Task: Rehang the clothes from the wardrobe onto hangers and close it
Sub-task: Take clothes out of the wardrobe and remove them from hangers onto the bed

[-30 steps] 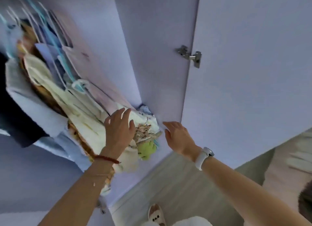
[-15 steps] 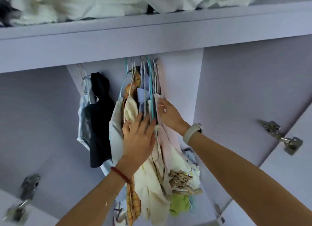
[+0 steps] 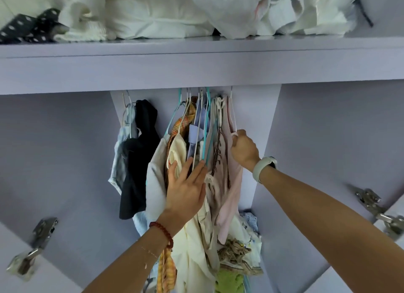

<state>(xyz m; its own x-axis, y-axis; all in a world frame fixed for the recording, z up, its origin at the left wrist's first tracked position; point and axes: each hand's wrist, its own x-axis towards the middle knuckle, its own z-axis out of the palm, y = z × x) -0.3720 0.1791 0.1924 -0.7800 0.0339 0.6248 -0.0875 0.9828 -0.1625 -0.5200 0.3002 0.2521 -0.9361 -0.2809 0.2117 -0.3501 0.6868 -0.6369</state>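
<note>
Landmark: the shelf edge [image 3: 196, 74] of the wardrobe, under which every hanger hook disappears.
Far left, below the shelf edge: a door hinge [image 3: 37, 244] on the open left door.
Left of centre, under the shelf edge: a pale blue garment [image 3: 122, 152] and a black garment [image 3: 137, 161] hang a little apart from the main bunch.
Centre, under the shelf edge: the main bunch of clothes [image 3: 196, 238] on white and teal hangers [image 3: 205, 126], packed tight.
Left hand [image 3: 185, 190]: fingers spread flat against the cream and plaid pieces, pressing them leftward; it grips nothing.
Right hand [image 3: 243, 149]: fingers curled in a pinch on the white hanger arm at the shoulder of the pink top [image 3: 229, 183], the rightmost piece.
Far right: a second hinge [image 3: 376, 209]; both doors stand open.
Step in hand: likely parting the bunch to single out the pink top's hanger.
Next move calls for: lifting that hook up clear of the rail, hidden behind the shelf edge, without snagging the neighbouring hangers.
</note>
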